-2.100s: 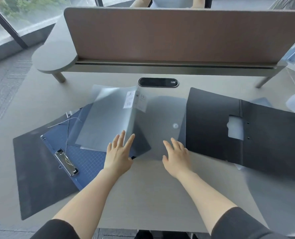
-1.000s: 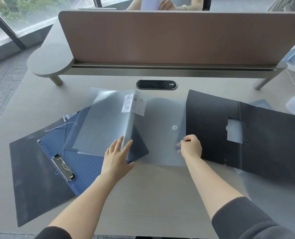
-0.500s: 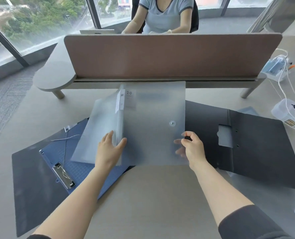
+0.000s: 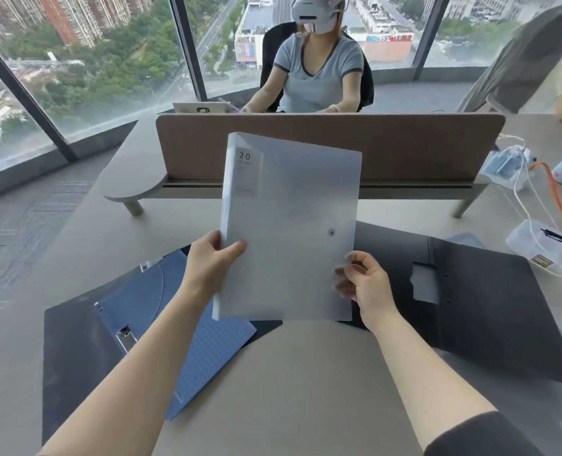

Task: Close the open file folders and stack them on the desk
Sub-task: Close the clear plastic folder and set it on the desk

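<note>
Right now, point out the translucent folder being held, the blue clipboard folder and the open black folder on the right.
translucent folder (image 4: 289, 225): head view, middle of its front cover.
blue clipboard folder (image 4: 207, 353): head view, gridded inner face below the left forearm.
open black folder (image 4: 490, 324): head view, right-hand leaf lying flat.

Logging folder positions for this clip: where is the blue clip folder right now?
In the head view, the blue clip folder lies open on the desk at lower left, on the left black folder, beneath the left forearm.

My frosted translucent plastic folder (image 4: 289, 225), blue grid-patterned clipboard folder (image 4: 204, 353), open black plastic folder (image 4: 486, 311), brown fabric divider panel (image 4: 404, 146).
</note>
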Demonstrator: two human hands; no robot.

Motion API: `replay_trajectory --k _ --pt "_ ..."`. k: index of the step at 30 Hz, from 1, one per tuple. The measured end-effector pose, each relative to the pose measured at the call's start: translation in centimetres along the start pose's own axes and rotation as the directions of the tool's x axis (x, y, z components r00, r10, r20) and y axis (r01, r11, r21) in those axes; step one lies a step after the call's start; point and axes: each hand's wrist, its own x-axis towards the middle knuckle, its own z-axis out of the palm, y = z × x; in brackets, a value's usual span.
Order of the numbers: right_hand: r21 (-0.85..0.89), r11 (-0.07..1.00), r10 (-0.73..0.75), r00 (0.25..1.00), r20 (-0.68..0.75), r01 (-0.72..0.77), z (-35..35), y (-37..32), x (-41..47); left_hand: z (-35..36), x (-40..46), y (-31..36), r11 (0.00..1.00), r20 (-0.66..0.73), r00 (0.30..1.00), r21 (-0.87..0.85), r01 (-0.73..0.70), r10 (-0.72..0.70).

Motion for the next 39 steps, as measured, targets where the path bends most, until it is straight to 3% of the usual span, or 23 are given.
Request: replay_trajectory --k 4,8,15,24,31,39 --pt "-0.131 0.987 -0.096 0.995 -0.036 0.091 0.0 -0.9 -0.2 0.4 -0.4 0.2 0.993 0.005 1.000 -0.115 -0.020 0.021" --pt "-0.228 0.965 -0.153 0.984 -0.091 0.129 -1.0 -0.9 -0.2 1.3 -0.9 -0.6 0.966 0.077 0.996 -0.250 0.070 -0.052" --pt "-0.139 0.990 -0.044 0.996 -0.083 0.032 -3.5 -0.1 -0.8 3.9 -1.4 -3.0 0.891 0.220 0.959 -0.377 0.255 -0.181" --pt "-0.106 0.987 0.117 0.991 -0.058 -0.122 -7.0 2.4 -1.1 7.7 -1.7 -6.4 0.826 0.336 0.888 -0.366 0.429 -0.313" --pt "-0.286 0.950 0.105 0.991 -0.082 -0.124 -8.6 4.8 -0.6 9.4 -1.8 -10.0 0.792 0.304 0.848 -0.319 0.520 -0.434" --pt "-0.504 0.835 0.211 0.974 -0.078 -0.222 -10.0 8.2 -0.3 9.9 -2.7 -13.3 0.769 0.245 0.807 -0.251 0.588 -0.537"
